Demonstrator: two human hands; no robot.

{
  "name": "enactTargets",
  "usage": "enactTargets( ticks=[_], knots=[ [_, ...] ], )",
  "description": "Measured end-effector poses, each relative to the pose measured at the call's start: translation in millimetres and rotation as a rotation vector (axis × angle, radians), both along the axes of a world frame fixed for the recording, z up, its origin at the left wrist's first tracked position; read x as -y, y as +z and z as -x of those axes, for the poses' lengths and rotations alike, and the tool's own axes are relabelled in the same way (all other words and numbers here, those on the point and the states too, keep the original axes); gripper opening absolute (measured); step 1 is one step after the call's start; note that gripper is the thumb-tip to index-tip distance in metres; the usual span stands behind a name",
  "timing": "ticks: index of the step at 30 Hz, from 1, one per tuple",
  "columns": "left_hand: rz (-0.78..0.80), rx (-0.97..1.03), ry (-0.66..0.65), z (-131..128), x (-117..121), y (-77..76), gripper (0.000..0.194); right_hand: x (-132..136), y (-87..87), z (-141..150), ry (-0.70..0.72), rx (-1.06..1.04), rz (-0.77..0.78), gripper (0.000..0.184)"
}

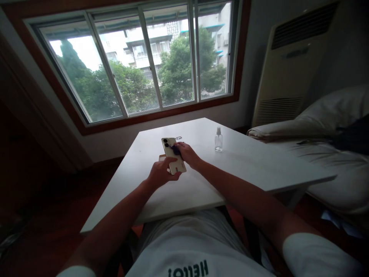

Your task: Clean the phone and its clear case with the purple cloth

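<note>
My left hand (161, 171) is closed around the lower edge of a pale gold smartphone (179, 167), whose back and camera lenses face me. My right hand (188, 154) pinches a small dark cloth (175, 150) and presses it on the phone's back, just below the lenses. The phone is tilted and held above the white table. Partly hidden behind it is a small tan and white item (162, 158), possibly a box. A thin dark-rimmed object that looks like eyeglasses (179, 137) lies beyond the phone.
A clear spray bottle (218, 143) stands upright on the white table (245, 165), to the right of my hands. Past the table's far side is a wide window (144, 57). At the right are a standing air conditioner (284, 73) and a pale sofa (331, 154).
</note>
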State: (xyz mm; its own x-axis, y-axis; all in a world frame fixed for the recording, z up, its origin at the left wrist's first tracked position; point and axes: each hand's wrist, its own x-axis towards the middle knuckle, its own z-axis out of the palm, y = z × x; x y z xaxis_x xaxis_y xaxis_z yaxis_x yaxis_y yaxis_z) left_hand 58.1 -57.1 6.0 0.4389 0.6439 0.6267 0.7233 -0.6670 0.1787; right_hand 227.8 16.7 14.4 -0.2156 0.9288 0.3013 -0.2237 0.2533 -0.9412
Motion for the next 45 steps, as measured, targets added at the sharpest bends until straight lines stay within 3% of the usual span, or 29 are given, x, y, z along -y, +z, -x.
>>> enactTargets(
  ticks=[9,14,21,31,37,45],
  knots=[
    [0.278,0.049,-0.014,-3,-1,1.8,0.083,-12,-6.3,-6,-0.059,-0.058,-0.081,0.036],
    [0.341,0.159,-0.049,-4,-3,-3.6,0.076,-10,-4.7,-6,-0.095,-0.066,-0.127,0.036],
    [0.362,0.192,-0.033,-7,-1,-2.8,0.077,-7,-0.7,-6,-0.139,-0.088,-0.121,0.035],
    [0.334,0.114,0.005,-8,0,6.1,0.117,-3,-0.8,-2,-0.179,-0.108,-0.097,0.04],
    [0.33,0.082,0.038,-8,-3,3.9,0.123,-4,-1.5,-3,-0.209,-0.102,-0.099,0.039],
    [0.383,0.236,-0.034,-7,-10,-2.5,0.127,-1,1.7,-6,-0.404,-0.078,-0.172,0.04]
  ],
)
